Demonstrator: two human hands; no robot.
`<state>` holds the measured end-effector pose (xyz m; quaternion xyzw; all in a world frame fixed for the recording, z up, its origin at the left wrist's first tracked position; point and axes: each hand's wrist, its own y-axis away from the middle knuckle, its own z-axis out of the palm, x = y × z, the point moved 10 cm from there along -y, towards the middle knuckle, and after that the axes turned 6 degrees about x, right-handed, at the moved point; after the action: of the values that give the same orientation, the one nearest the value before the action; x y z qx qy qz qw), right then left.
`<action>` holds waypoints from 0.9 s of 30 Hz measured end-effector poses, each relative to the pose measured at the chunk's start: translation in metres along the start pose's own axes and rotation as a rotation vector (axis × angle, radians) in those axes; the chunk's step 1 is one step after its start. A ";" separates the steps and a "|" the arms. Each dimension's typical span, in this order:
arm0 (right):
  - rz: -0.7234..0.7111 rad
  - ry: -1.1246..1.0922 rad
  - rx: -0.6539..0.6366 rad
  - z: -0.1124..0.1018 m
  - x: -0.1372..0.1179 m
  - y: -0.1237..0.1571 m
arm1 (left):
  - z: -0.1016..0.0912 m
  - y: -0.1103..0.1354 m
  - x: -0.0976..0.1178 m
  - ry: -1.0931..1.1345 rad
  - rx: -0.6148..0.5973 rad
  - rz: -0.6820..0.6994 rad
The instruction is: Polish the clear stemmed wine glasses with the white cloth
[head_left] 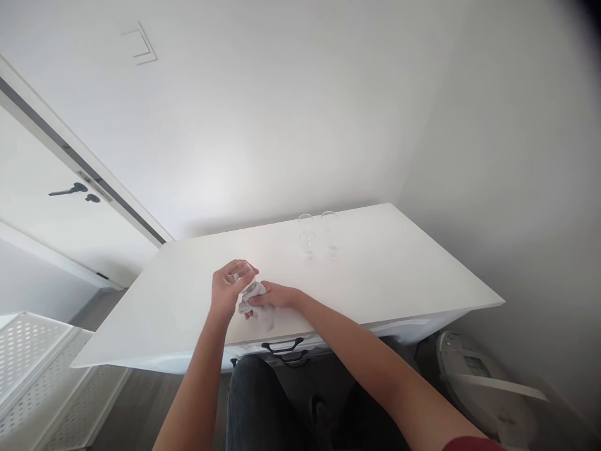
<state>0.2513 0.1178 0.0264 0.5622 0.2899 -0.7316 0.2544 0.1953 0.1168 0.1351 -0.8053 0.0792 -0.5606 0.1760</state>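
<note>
Fingers of my left hand curl around a clear drinking glass, which is tilted above the front part of the white cabinet top. My right hand is closed on a pale cloth, held against the lower end of the glass. Part of the cloth hangs down near the cabinet's front edge. Behind my hands, towards the wall, two transparent stemmed glasses, one on the left and one on the right, stand side by side; their outlines are faint.
Dark drawer handles stick out from the cabinet front, close to my knees. White perforated baskets stand at the lower left. A rounded appliance with a small display sits on the floor to the right. A door with a dark handle is at the left.
</note>
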 end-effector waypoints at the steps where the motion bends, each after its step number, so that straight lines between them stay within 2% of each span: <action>1: 0.029 -0.117 -0.027 0.002 0.001 -0.001 | -0.005 -0.002 -0.001 0.041 0.004 -0.007; 2: 0.016 -0.235 0.042 -0.007 -0.001 -0.003 | -0.014 -0.004 0.000 0.071 0.057 0.003; 3: -0.023 -0.349 0.187 -0.024 -0.004 -0.005 | -0.027 -0.005 0.002 0.097 0.158 0.031; 5: -0.101 -0.531 0.498 -0.061 -0.004 -0.001 | -0.055 0.002 0.011 0.145 0.416 0.115; 6: -0.114 -0.596 0.591 -0.072 -0.002 0.002 | -0.066 0.008 0.017 0.165 0.531 0.168; 7: -0.100 -0.646 0.624 -0.076 0.000 0.003 | -0.072 0.015 0.023 0.179 0.616 0.224; 8: -0.064 -0.681 0.605 -0.075 0.002 0.002 | -0.073 0.021 0.028 0.186 0.653 0.276; 10: 0.012 -0.733 0.478 -0.062 0.004 -0.001 | -0.057 0.024 0.035 0.190 0.566 0.360; 13: 0.054 -0.817 0.268 -0.040 -0.002 -0.001 | -0.014 0.020 0.028 0.230 0.265 0.360; 16: 0.095 -0.854 0.189 -0.033 -0.002 0.002 | 0.016 0.015 0.010 0.331 0.058 0.275; 18: 0.158 -0.824 0.157 -0.029 0.003 0.003 | 0.030 0.013 0.006 0.426 -0.034 0.238; 20: 0.152 -0.791 0.218 -0.034 0.007 0.002 | 0.032 0.011 0.001 0.481 0.014 0.176; 23: -0.032 -0.773 0.530 -0.065 0.003 0.008 | 0.019 0.013 -0.014 0.471 0.289 0.035; 24: -0.074 -0.775 0.597 -0.072 0.001 0.011 | 0.018 0.014 -0.018 0.473 0.325 0.005; 25: -0.073 -0.779 0.605 -0.074 0.000 0.013 | 0.020 0.014 -0.019 0.492 0.303 -0.006; 27: 0.051 -0.771 0.443 -0.059 0.003 0.008 | 0.032 0.009 -0.017 0.549 0.138 0.015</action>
<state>0.2963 0.1542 0.0102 0.2963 -0.0040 -0.9256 0.2355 0.2198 0.1199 0.1070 -0.6089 0.0916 -0.7604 0.2067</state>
